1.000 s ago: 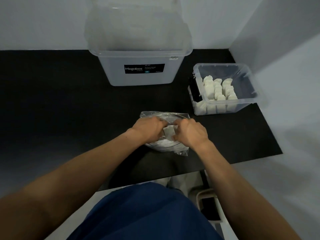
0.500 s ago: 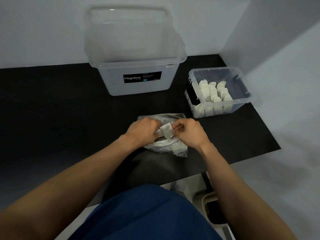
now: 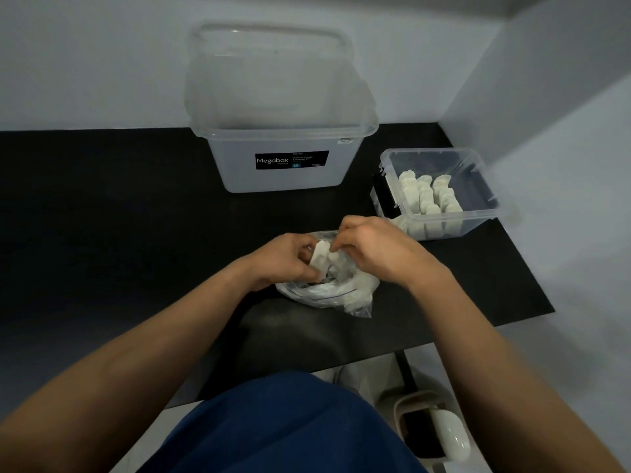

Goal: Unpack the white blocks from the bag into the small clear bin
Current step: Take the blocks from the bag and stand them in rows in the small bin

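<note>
White block (image 3: 321, 259) is now higher out of the bag (image 3: 341, 297) mouth than a second ago. Left hand (image 3: 283, 259) and right hand (image 3: 372, 247) both pinch it, fingers curled. Bag lies near worktop (image 3: 119, 216) front edge. Small clear bin (image 3: 454, 228) at right edge already holds rows of stacked blocks (image 3: 426, 196). Carry-over is likely next. Big tub (image 3: 283, 138) label reads "Megabox"; small print is unreadable.

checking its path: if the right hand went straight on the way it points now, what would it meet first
The right hand points left and slightly away, so first the white block it is pinching, then probably the left hand just beyond it; depth is unclear.
</note>
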Tool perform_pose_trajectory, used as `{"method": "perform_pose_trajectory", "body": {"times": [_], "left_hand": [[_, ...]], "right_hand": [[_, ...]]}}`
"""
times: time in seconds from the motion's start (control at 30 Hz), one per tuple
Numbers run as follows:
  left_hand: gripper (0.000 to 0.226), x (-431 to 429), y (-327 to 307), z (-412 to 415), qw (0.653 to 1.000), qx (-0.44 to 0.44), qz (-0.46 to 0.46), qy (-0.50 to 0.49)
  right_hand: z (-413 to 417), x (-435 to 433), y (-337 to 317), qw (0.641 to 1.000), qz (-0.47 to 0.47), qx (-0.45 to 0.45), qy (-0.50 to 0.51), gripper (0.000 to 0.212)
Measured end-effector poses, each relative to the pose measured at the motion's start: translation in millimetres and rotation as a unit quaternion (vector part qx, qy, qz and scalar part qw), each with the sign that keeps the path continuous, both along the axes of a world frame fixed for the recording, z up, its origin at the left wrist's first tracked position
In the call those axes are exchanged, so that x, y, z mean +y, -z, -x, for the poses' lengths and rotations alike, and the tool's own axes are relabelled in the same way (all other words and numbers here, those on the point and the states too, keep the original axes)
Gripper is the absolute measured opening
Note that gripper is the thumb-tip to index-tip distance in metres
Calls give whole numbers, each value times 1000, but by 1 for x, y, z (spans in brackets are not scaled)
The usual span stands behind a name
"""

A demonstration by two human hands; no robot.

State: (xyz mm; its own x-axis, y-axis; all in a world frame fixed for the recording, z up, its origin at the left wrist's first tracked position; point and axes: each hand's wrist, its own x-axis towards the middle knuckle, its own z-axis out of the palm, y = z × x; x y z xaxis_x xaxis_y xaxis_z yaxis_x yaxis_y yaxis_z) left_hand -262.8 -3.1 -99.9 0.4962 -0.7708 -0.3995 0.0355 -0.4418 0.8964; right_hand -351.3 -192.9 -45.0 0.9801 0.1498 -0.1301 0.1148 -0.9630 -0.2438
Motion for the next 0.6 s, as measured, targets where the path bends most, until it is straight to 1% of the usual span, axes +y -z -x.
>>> {"method": "perform_pose_trajectory", "body": {"times": [0.07, 0.13, 0.2, 0.27, 0.47, 0.53, 0.6], "left_hand": [[40, -2, -3, 5, 998, 50, 28, 5], [39, -4, -3, 7, 996, 75, 55, -10], [38, -5, -3, 6, 996, 64, 67, -16], [40, -5, -4, 6, 997, 42, 63, -2], [44, -9, -11, 4, 998, 8, 50, 43], [37, -11, -14, 6, 997, -3, 56, 46], [28, -12, -16, 8, 997, 1, 65, 38]], "right_hand": [[-4, 5, -5, 999, 20, 4, -36, 23], [-4, 8, -10, 998, -2, -4, -55, 23], [-3, 5, -12, 998, -48, -13, -46, 21], [-1, 0, -15, 997, -66, -8, -29, 21], [0, -4, -23, 997, -57, 39, -46, 22], [-1, -3, -24, 996, -60, 37, -50, 21], [-2, -2, -23, 997, -59, 17, -53, 18]]}}
